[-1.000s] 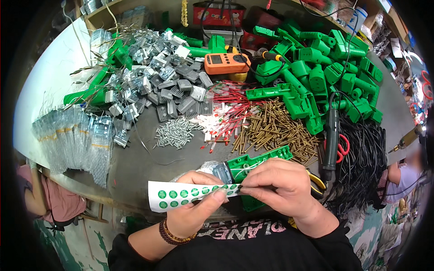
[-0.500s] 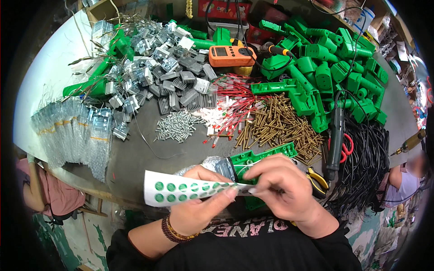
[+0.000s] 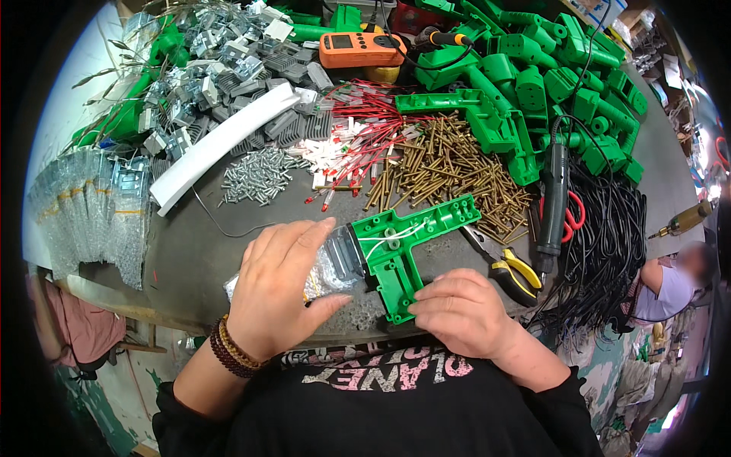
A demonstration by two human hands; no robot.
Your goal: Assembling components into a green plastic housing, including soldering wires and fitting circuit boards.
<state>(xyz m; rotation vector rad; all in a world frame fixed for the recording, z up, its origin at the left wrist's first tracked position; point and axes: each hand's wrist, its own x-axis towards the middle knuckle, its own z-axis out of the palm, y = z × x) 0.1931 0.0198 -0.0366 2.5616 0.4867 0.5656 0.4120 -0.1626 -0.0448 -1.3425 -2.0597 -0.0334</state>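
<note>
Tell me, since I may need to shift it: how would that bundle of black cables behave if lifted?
The black cables are thin and loosely looped, so probably floppy and sagging. The strands overlap, so they would likely tangle and drag. The black tool lying on them might slide off.

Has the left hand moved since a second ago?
Yes. The left hand has let go of the sticker sheet and now lies flat over the clear bag, beside the green housing.

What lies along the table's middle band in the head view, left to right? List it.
Clear bags of metal parts → white curved strip → silver screws → red-tipped wires → brass screws → black power screwdriver → black cables.
</note>
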